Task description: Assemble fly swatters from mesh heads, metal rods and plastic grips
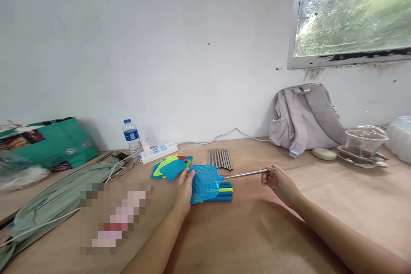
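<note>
A blue mesh fly swatter head (204,183) is pinched at its left edge by my left hand (185,188), thumb on top. From the head's neck a thin metal rod (244,174) runs out to the right. My right hand (278,182) closes its fingers on the far end of that rod. Partly hidden under the swatter head lie several blue and yellow-green handle tubes (224,198). Behind it, a row of metal rods (220,159) rests on the table. Left of them is a pile of blue, yellow and red swatter heads (173,168).
A white power strip (159,153) and a water bottle (131,137) stand at the back left, near a green bag (73,143) and grey-green cloth (61,192). At the back right are a backpack (305,115), a beige oval case (324,154) and a clear plastic bowl (366,139).
</note>
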A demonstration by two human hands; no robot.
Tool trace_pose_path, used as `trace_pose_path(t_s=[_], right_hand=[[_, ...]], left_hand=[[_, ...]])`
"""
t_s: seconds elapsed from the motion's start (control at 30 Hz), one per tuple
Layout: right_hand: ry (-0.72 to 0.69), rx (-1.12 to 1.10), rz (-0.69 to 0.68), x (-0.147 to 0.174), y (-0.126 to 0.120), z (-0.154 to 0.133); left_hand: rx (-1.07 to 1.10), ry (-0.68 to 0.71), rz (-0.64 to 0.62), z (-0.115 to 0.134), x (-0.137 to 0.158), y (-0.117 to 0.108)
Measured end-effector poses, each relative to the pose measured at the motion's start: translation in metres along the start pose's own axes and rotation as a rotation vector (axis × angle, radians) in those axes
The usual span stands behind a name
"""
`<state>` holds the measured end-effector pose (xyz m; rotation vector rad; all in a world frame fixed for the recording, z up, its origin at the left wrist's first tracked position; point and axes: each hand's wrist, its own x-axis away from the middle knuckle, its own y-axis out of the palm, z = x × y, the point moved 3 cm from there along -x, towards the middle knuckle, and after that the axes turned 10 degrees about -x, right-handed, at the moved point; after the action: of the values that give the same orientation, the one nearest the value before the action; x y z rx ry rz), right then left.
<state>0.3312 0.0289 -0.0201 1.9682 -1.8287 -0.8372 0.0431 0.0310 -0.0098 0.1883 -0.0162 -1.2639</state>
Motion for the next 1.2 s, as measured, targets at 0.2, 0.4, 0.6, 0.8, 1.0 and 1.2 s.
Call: trace_pose_path(t_s=[0.2,0.4,0.6,0.8,1.0,1.2], right_hand=[[-0.024,0.054,-0.038,-0.001,-0.002,-0.005],[-0.036,0.085,-0.036,-0.002,-0.004,-0.005],[-0.081,0.144,-0.012,-0.001,-0.002,-0.008],[-0.093,0.183,-0.025,0.001,0.003,-0.01],[-0.077,0.22,-0.082,0.002,0.004,-0.012],[-0.141,0.611,-0.172,0.001,-0.002,-0.025]], left_hand=[[0.022,-0.007,-0.043,0.009,0.008,0.005],[-0.006,0.013,-0.131,0.013,0.013,0.009],[0.003,0.08,-0.135,0.013,0.013,0.008],[0.019,0.078,-0.06,0.011,0.011,0.006],[-0.036,-0.024,-0.156,0.002,0.014,0.007],[-0.153,0.017,-0.304,0.004,0.021,0.011]])
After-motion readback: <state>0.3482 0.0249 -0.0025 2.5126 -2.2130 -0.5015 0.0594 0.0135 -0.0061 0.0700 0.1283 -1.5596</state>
